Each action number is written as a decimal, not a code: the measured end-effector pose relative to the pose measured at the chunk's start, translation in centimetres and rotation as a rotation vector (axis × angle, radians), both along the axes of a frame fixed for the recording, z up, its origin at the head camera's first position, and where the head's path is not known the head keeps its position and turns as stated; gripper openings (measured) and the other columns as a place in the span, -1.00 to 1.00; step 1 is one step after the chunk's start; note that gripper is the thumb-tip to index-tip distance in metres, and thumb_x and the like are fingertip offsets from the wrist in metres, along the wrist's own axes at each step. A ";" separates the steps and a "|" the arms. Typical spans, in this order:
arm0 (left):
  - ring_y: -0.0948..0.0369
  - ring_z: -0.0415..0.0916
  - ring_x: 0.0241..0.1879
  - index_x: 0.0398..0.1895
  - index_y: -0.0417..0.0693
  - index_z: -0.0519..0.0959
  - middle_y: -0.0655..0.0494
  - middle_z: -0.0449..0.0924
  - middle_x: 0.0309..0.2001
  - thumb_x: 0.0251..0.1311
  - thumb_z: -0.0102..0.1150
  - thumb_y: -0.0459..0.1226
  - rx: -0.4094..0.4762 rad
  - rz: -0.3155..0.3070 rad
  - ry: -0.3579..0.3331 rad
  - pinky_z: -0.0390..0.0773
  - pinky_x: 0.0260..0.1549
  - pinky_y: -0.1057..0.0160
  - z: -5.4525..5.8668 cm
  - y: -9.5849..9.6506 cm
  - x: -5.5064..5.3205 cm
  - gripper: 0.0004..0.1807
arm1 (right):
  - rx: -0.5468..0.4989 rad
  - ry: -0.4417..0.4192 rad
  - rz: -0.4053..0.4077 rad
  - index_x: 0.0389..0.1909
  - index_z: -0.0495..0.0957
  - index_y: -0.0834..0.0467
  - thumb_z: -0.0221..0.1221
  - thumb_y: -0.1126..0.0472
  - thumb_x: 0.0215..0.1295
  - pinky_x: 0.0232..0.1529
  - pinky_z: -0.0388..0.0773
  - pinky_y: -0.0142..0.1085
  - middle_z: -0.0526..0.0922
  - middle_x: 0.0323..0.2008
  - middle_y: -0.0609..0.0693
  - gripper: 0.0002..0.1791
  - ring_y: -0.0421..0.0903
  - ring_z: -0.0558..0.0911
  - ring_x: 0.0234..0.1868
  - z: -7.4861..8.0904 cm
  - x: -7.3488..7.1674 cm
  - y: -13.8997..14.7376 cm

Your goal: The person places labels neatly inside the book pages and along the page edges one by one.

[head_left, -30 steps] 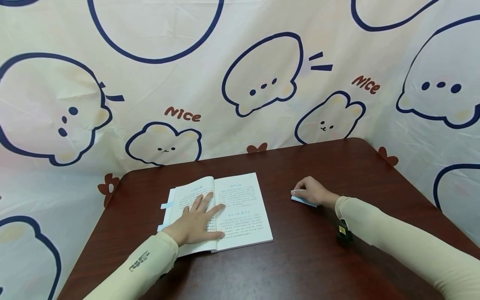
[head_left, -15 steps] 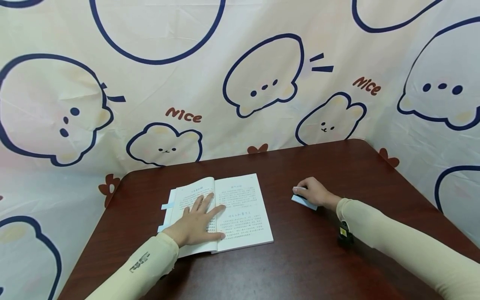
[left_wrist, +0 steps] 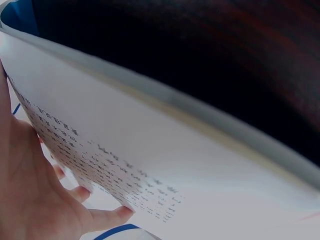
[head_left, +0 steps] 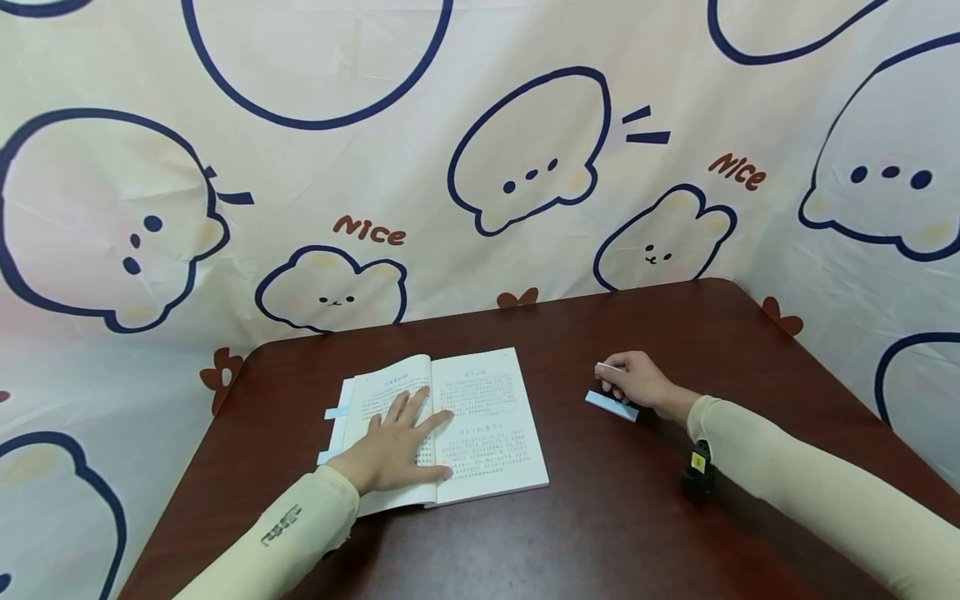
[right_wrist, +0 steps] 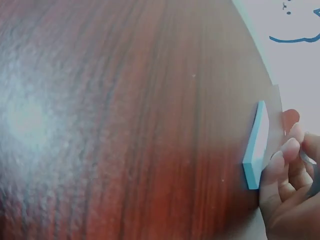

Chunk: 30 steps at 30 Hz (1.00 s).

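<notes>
An open book [head_left: 491, 425] with printed pages lies on the dark wooden table. My left hand [head_left: 397, 450] rests on it with fingers spread, across the left page and the centre fold. In the left wrist view, the page [left_wrist: 125, 130] curves past that hand's palm and fingers. My right hand [head_left: 637, 382] pinches a thin pale sticky note [head_left: 611, 367] between thumb and fingers, just above the table. A light blue sticky note pad [head_left: 612, 406] lies right under those fingers; in the right wrist view, the pad [right_wrist: 256, 147] sits beside the fingertips.
Two light blue tabs, an upper tab [head_left: 337, 412] and a lower tab [head_left: 324, 457], stick out from the book's left edge. The table [head_left: 570, 533] ends at a printed cloth backdrop [head_left: 420, 183] at the back and sides.
My right hand has lifted a little up and to the right with the sticky note, coming away from the pad, which stays on the table. My left hand has not moved on the book.
</notes>
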<state>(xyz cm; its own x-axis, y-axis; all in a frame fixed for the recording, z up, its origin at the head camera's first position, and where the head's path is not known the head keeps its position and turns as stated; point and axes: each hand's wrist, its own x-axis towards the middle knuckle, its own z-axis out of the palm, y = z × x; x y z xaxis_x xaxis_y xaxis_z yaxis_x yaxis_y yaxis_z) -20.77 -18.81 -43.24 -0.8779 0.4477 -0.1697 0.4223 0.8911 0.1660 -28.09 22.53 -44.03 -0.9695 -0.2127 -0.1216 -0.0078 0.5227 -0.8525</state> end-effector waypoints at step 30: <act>-0.35 -0.15 0.58 0.57 0.30 0.18 -0.18 -0.20 0.65 0.13 0.04 0.47 -0.013 -0.006 0.010 0.10 0.25 -0.61 0.3 0.1 0.1 -0.01 | -0.134 -0.129 -0.029 -0.20 0.48 0.18 0.22 0.05 0.44 -0.44 0.44 -0.36 0.36 -0.64 -0.18 -0.74 -0.19 0.38 -0.52 1.2 0.7 0.3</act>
<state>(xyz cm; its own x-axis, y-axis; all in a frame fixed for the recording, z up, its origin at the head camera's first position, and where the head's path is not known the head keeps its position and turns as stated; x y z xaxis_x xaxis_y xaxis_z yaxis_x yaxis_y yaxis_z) -20.68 -18.74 -42.93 -0.8770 0.4506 -0.1668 0.4292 0.8907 0.1498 -27.44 22.83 -42.79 -0.9537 -0.2072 -0.2181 0.1199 0.4030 -0.9073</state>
